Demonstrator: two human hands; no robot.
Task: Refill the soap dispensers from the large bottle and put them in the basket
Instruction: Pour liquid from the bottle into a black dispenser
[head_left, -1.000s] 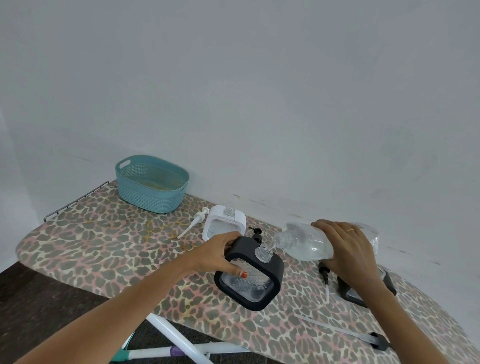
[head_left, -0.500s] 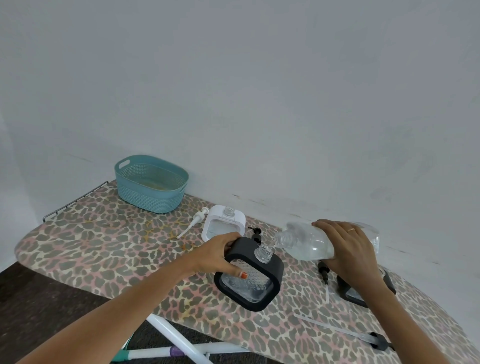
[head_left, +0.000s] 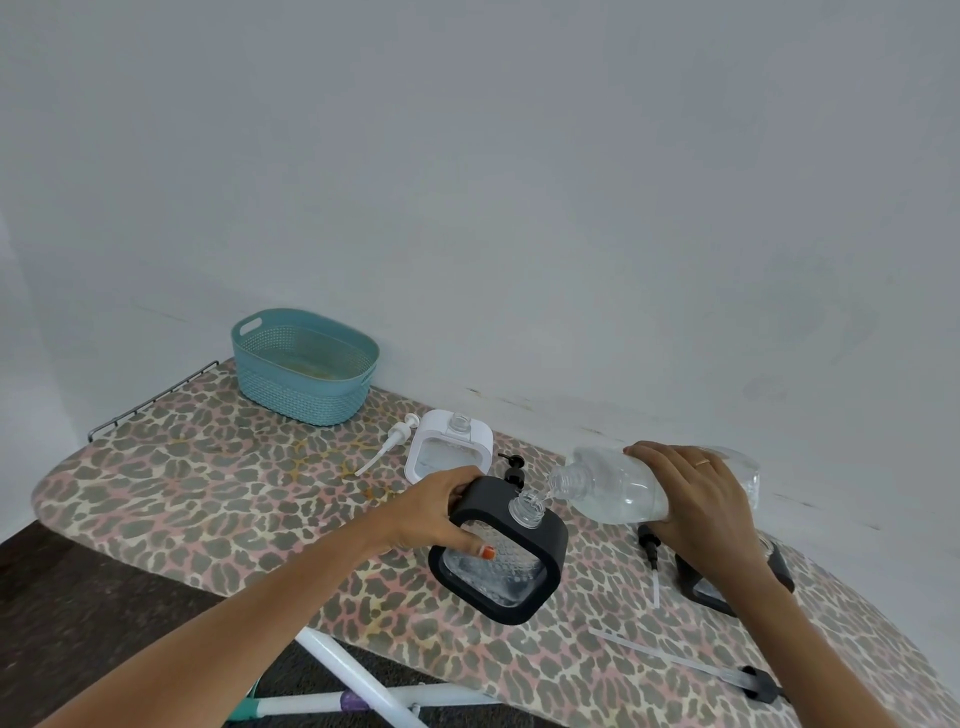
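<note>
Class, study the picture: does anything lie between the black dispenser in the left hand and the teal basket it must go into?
Yes. The white dispenser stands on the board between the black dispenser and the basket, with a white pump lying beside it. Both are low, so lifting over should clear them.

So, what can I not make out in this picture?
All in the head view:
Second black dispenser: mostly hidden behind the right hand and wrist.
Large bottle: its middle is covered by the right hand.
Held black dispenser: the left hand covers part of its window, so the fill level is unclear.
Basket: its near wall hides part of the floor inside.
</note>
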